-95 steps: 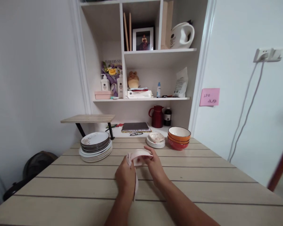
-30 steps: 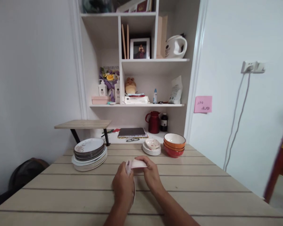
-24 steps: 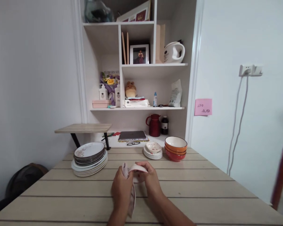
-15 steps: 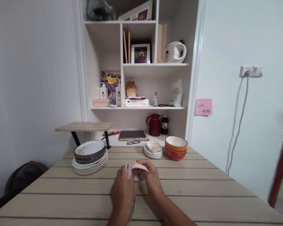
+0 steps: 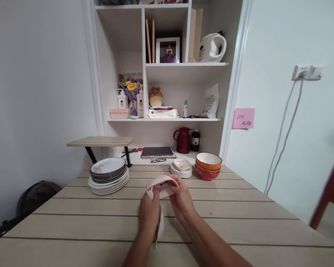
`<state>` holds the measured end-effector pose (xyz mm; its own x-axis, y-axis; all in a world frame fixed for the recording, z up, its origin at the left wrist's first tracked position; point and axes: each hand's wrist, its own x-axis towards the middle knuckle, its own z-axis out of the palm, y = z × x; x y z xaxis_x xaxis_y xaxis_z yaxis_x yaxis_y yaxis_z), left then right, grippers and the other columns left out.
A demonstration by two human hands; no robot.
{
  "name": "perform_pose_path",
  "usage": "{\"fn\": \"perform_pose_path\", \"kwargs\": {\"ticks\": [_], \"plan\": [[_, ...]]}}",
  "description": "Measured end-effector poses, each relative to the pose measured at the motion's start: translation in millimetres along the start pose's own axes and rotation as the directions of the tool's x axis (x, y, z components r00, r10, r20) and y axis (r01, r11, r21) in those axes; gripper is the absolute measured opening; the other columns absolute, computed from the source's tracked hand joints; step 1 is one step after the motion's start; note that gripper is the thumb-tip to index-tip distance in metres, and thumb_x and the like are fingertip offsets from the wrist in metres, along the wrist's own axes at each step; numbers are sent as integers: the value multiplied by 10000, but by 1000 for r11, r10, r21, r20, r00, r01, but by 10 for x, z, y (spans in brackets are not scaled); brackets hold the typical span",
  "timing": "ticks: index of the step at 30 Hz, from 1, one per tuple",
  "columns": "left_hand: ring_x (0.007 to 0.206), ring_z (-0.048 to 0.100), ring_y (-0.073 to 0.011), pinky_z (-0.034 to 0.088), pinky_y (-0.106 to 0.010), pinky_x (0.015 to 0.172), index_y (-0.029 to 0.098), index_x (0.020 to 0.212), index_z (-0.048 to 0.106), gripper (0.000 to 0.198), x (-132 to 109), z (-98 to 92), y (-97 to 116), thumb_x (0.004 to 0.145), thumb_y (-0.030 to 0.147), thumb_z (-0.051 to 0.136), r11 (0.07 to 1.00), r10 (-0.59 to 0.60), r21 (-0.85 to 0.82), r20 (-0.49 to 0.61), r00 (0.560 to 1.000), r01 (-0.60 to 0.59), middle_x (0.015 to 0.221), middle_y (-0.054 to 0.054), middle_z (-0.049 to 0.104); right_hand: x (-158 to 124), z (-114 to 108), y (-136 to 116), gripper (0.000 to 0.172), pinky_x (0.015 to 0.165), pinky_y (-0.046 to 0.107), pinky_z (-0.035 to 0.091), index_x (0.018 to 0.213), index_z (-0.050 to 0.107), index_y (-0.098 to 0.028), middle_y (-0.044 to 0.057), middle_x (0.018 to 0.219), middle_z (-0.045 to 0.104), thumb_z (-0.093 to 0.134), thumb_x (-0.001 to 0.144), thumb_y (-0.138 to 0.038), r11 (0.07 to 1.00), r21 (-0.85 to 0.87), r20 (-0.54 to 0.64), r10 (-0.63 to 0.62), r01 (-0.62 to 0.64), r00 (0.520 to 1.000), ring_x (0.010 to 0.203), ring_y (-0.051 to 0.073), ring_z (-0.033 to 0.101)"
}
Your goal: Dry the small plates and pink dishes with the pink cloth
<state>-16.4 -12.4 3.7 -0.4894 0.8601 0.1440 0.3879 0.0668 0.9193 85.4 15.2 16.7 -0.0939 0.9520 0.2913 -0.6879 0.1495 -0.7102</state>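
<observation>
A small white dish (image 5: 166,190) with reddish marks inside is tipped up above the middle of the table. My right hand (image 5: 183,198) grips its right side, fingers behind the rim. At its left, my left hand (image 5: 149,209) is closed on a pale pink cloth (image 5: 161,224), its thumb pressing at the dish. One end of the cloth hangs below the left hand, and part of it seems bunched against the dish's edge. My hands partly hide where cloth and dish meet.
Stacked plates (image 5: 108,167) stand at left beside a low wooden riser (image 5: 100,141). Behind my hands are small white plates with a dish (image 5: 182,164) on top, and orange and red bowls (image 5: 208,165). Farther back sit glasses (image 5: 158,160), a laptop (image 5: 157,151) and a red jug (image 5: 183,141).
The dish has turned so more of its curved rim and inside shows between my hands. My hands have shifted slightly right and up. The camera view has tilted down.
</observation>
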Motion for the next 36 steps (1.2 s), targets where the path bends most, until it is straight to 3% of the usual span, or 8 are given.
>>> {"fn": "perform_pose_path", "kwargs": {"ticks": [3, 6, 11, 16, 22, 32, 36], "plan": [[758, 686, -287, 463, -314, 633, 149, 893, 711, 577, -8, 27, 11, 859, 621, 381, 996, -56, -67, 71, 996, 60, 725, -117, 718, 0, 20, 28, 270, 701, 232, 461, 869, 684, -224, -9, 839, 711, 726, 619, -132, 992, 123, 16, 18, -20, 1000, 781, 145, 615], [744, 686, -293, 468, -319, 628, 138, 831, 715, 511, -15, 2, 47, 844, 567, 437, 993, -99, -66, 39, 994, 101, 661, -111, 698, 11, -14, 87, 276, 669, 232, 459, 883, 672, -219, -7, 842, 708, 760, 627, -165, 987, 140, 1, 85, -84, 996, 749, 142, 613], [820, 696, -292, 495, -322, 697, 137, 802, 717, 399, 29, -34, 54, 837, 453, 476, 993, -111, -40, 65, 992, 114, 708, -119, 722, 30, -82, 127, 332, 593, 227, 430, 953, 650, -208, 3, 831, 705, 760, 640, -223, 982, 51, -83, 184, -181, 979, 684, 143, 599], [854, 693, -291, 506, -342, 736, 130, 808, 714, 363, 153, -16, -57, 815, 422, 498, 988, -139, -59, 95, 986, 145, 773, -115, 735, 37, -62, 30, 369, 644, 240, 457, 1034, 637, -218, 8, 893, 708, 740, 693, -313, 972, 127, -8, 201, -199, 979, 764, 160, 621], [846, 696, -267, 520, -328, 738, 138, 871, 718, 334, 237, 13, -154, 791, 391, 513, 984, -116, -117, 133, 984, 131, 766, -79, 740, 23, -33, 37, 395, 719, 271, 481, 1065, 641, -206, 35, 995, 723, 743, 695, -302, 948, 189, 32, 256, -258, 966, 857, 192, 644], [753, 692, -248, 536, -333, 706, 141, 891, 707, 344, 199, 25, -159, 784, 405, 515, 983, -96, -142, 152, 984, 118, 672, -60, 704, 6, -32, 35, 374, 700, 262, 491, 1074, 649, -215, 18, 958, 733, 739, 720, -300, 940, 213, 63, 258, -265, 964, 822, 182, 654], [784, 690, -275, 524, -352, 746, 151, 807, 701, 359, 168, 50, -153, 782, 463, 526, 988, -106, -99, 153, 982, 122, 644, -70, 687, 52, -81, 89, 313, 672, 267, 498, 1011, 650, -196, 23, 855, 735, 743, 723, -277, 935, 221, -16, 287, -277, 958, 740, 176, 661]]}}
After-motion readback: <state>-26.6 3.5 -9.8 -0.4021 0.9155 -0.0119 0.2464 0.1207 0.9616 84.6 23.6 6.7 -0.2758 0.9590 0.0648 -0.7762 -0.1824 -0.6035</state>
